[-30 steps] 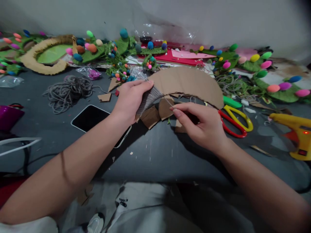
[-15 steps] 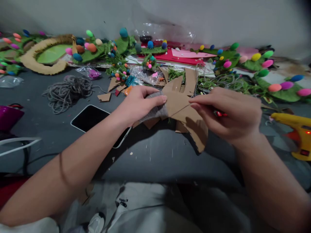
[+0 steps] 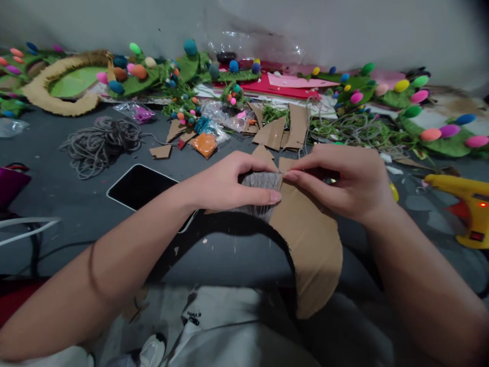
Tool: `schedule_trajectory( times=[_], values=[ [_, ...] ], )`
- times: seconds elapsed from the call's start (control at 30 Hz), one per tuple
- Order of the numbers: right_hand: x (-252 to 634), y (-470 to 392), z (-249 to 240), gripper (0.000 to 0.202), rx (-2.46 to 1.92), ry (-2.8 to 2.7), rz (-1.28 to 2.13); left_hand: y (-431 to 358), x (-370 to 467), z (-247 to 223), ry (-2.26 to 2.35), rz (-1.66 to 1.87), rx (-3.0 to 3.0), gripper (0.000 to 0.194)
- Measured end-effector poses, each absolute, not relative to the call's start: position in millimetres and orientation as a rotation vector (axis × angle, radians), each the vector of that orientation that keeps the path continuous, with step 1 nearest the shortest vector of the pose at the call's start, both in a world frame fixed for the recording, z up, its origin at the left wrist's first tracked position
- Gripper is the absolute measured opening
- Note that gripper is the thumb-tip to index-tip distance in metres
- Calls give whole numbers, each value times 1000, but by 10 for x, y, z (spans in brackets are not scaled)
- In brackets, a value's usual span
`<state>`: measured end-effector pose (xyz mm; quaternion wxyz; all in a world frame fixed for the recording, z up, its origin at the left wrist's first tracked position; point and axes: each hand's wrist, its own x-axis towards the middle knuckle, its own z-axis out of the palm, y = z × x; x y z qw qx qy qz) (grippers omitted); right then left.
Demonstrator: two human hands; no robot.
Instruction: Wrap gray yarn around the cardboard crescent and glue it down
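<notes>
A curved cardboard piece (image 3: 311, 244) hangs partly over the table's front edge. Grey yarn (image 3: 263, 181) is wound in close turns round its left part. My left hand (image 3: 233, 181) is closed over that wound part, thumb lying along the front face near the last turns. At the cardboard's upper edge, my right hand (image 3: 340, 178) pinches the grey yarn between thumb and forefinger, just right of the wrapping. The yarn's short stretch at the fingertips is barely visible. A loose heap of grey yarn (image 3: 103, 145) lies to the left, one strand trailing right.
A phone (image 3: 141, 186) lies under my left forearm. At the right is a yellow glue gun (image 3: 466, 204) with a red light. Cardboard scraps (image 3: 271, 133), small bags of beads (image 3: 205, 145) and felt leaves with coloured balls (image 3: 435, 132) line the back. A tan wrapped ring (image 3: 61, 104) sits far left.
The cardboard has swung lower and closer to me, its free end now past the table edge. My right hand has carried the yarn left and to the upper edge.
</notes>
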<state>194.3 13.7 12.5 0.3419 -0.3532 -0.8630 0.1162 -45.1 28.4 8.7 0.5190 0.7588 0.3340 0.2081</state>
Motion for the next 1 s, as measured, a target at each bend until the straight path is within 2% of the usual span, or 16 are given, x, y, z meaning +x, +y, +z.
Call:
schedule_trajectory(
  times=[0.27, 0.43, 0.83, 1.0],
  values=[
    [1988, 187, 81, 17, -901, -2317, 397, 246, -439, 88, 737, 404, 1895, 28],
    [2003, 191, 91, 23, -929, -2276, 430, 241, -447, 100, 705, 441, 1818, 27],
    [1986, 162, 113, 20, -981, -2196, 393, 212, -445, 93, 713, 490, 1837, 25],
    [1997, 175, 94, 18, -980, -2162, 464, 172, -405, 79, 765, 618, 1845, 23]
  ],
)
